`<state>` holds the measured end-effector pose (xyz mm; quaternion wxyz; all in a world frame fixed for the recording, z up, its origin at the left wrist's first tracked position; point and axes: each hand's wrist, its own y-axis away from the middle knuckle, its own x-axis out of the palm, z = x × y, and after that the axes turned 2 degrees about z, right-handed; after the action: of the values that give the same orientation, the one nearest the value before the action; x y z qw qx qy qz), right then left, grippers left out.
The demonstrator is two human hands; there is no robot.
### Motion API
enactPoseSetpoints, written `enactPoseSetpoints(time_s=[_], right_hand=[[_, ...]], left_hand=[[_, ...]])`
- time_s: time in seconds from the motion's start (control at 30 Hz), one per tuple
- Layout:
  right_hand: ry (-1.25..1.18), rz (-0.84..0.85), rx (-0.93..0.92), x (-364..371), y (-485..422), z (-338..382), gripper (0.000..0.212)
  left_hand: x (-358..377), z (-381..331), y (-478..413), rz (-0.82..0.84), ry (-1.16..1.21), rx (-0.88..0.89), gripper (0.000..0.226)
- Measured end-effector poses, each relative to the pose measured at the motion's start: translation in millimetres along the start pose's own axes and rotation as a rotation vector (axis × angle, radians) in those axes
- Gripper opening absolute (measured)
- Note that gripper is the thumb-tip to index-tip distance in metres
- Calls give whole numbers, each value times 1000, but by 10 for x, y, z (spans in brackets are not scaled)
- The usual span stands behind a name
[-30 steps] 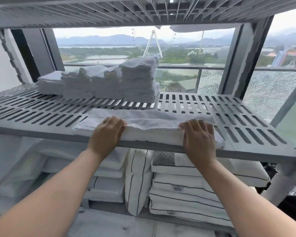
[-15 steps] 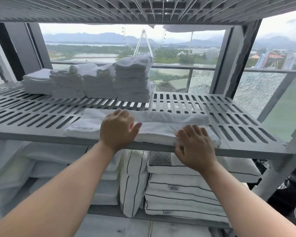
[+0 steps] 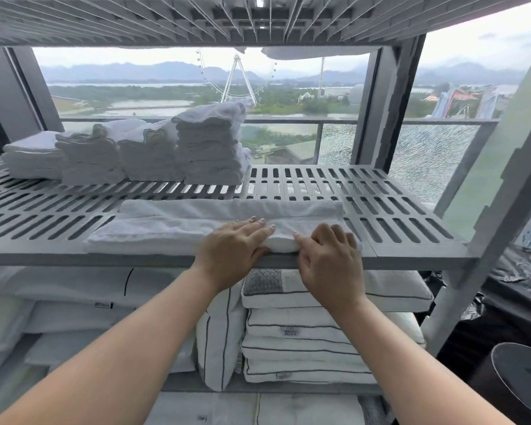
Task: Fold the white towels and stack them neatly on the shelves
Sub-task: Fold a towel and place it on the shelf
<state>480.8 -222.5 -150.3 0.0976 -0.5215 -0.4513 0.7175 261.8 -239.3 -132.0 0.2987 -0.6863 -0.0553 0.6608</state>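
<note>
Now your left hand [image 3: 236,250], flat on the towel [image 3: 166,228], has slid beside your pinching right hand [image 3: 328,256]; crosswise fold next.

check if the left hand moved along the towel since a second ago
Yes. The left hand slid right along the towel, from left of the tallest folded stack to in front of it, near the right hand.

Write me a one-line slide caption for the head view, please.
Left hand and right hand rest on a long folded white towel at the front of a slatted grey shelf, towel stacks behind.
</note>
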Motion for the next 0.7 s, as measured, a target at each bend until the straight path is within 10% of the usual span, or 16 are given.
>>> enactPoseSetpoints(time_s=[0.27,0.43,0.7], right_hand=[[-442,118,527,-173,200,4,29],[-1152,209,1086,-328,135,-148,28],[-1394,203,1162,-421,-222,-117,31]], left_hand=[[30,-447,-204,-44,25,-20,34],[7,-528,-227,-104,12,-78,25],[19,-592,-151,-61,49,-69,32]])
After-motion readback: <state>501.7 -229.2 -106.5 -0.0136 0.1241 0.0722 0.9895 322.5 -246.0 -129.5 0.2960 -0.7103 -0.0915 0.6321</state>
